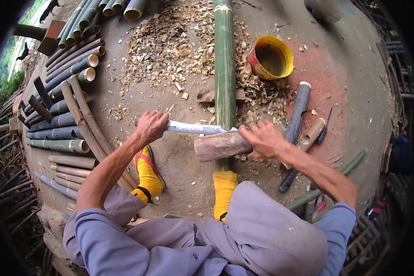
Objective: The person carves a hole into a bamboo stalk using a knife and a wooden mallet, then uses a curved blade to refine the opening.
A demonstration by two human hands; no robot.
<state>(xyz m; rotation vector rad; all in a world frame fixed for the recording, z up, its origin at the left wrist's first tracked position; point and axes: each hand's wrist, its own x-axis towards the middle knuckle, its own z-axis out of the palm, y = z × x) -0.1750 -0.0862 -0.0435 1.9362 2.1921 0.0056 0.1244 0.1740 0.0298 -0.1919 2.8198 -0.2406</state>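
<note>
My left hand [152,127] is closed round the handle of a long knife [188,127]. Its pale blade lies crosswise over a thick green bamboo pole [225,64], edge against the pole's surface. My right hand [265,139] is closed on the right end of a short, stout wooden club [220,146], close to the blade's tip. The club lies level just on my side of the blade and hides part of the pole. Under the pole, farther off, a wooden block [207,96] props it up. My fingers hide the club's gripped end.
Wood chips [175,50] litter the ground beyond. A yellow-and-red bucket [272,59] stands right of the pole. Right of my hand lie a dark wooden piece [299,108] and a cut bamboo piece [312,134]. Bamboo lengths [62,120] are stacked at left. My yellow-socked foot [149,175] is nearby.
</note>
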